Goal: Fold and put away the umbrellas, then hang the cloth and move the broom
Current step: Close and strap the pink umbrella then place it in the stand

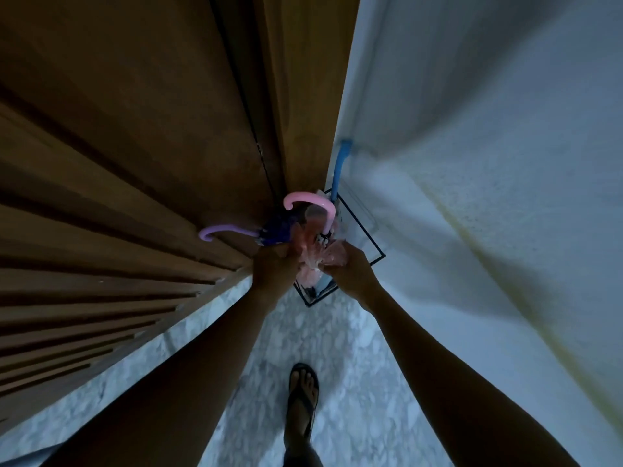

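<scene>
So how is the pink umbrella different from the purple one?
The pink umbrella has a pink hooked handle and see-through pink cloth; the purple umbrella has a lilac handle and dark blue-purple cloth. Both hands grip the pink one's cloth; the purple one leans toward the wooden door. Both are closed, at the black wire stand.

Head camera, steep downward view, close over floor (337,358).
</scene>
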Demonstrator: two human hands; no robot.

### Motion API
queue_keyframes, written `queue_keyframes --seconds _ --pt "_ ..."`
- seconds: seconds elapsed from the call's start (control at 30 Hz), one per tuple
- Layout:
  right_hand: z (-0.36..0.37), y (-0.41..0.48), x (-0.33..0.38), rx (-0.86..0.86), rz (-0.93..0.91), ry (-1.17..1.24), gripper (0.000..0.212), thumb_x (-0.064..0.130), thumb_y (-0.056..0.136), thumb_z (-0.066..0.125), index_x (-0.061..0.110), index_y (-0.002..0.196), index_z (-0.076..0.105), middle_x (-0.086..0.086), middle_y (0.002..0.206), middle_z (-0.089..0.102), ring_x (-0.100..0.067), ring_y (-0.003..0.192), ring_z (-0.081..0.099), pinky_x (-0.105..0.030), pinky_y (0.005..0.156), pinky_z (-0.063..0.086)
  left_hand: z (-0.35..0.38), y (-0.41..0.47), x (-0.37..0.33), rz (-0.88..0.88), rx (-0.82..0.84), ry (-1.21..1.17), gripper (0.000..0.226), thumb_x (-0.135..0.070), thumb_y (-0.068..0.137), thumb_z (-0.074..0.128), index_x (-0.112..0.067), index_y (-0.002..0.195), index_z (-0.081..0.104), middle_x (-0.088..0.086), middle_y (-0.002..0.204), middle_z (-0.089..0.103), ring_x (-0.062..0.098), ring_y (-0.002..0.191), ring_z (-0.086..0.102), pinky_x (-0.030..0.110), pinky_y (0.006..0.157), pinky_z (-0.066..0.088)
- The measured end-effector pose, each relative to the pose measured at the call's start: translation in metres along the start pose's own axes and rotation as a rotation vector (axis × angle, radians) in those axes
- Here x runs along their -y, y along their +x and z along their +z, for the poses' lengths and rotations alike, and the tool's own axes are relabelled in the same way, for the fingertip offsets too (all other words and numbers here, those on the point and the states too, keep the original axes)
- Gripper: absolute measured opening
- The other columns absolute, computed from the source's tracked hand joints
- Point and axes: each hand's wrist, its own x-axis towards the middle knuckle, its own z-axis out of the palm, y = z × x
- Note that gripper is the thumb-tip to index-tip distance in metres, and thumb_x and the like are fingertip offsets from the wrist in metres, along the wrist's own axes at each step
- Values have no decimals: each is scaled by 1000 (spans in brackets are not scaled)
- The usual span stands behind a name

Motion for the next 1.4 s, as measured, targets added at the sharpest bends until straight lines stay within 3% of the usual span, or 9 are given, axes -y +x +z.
queue_keyframes --seconds 0.1,0.4,0.53,0.63,0.73,0.83,1.0,1.1,1.4 --pt "2 14 -15 -18 15 -5 41 9 81 79 18 119 65 0 114 71 -21 109 66 -46 101 52 9 11 0 -50 20 -55 25 -8 100 55 -17 82 69 11 94 70 29 96 65 52 101 50" --pt "7 30 -20 -10 68 -130 61 15 83 79 12 138 55 -8 136 62 -26 123 59 -26 88 41 11 21 8 -73 34 7 23 -9 100 53 -27 94 67 7 110 66 31 115 62 44 104 49" --pt "11 18 -19 -43 68 -155 66 13 85 78 11 144 49 -11 143 57 -26 126 57 -23 88 37 5 11 1 -93 100 -8 21 -5 101 49 -12 117 62 7 100 64 20 96 59 10 61 49" --pt "14 13 -16 -62 69 -150 69 16 85 79 13 147 47 -11 145 55 -26 129 55 -27 95 41 3 5 -3 -37 142 61 24 -8 101 49 -14 121 62 13 121 64 19 102 58 17 71 49" --pt "19 17 -19 -94 68 -151 66 23 83 81 15 141 52 -9 145 54 -25 130 54 -36 105 43 5 8 -9 26 150 122 36 -12 102 47 -13 137 56 12 140 57 26 123 58 23 84 50" --pt "21 24 -22 -110 24 -144 51 22 79 83 15 123 58 -3 133 59 -18 118 55 -30 92 42 12 15 -14 20 248 108 44 -9 103 45 -26 143 49 6 148 46 24 137 44 35 109 41" --pt "22 26 -28 -134 -99 -45 36 11 77 84 21 89 53 -5 121 69 -21 112 68 -31 86 55 12 17 -16 74 314 140 35 -18 104 48 -16 137 57 -1 132 62 13 124 55 24 97 50" --pt "19 14 -28 -187 -216 35 33 6 77 84 16 89 54 -8 112 72 -22 102 73 -29 81 62 4 11 -17 111 322 112 31 -23 100 56 -17 129 65 5 128 68 19 122 62 46 108 46" --pt "12 11 -17 -153 -429 -53 30 17 77 86 7 93 62 -1 99 75 -11 96 73 -29 85 61 -15 5 -20 102 348 -32 33 -4 100 52 -13 131 61 5 131 66 17 120 63 31 96 55"
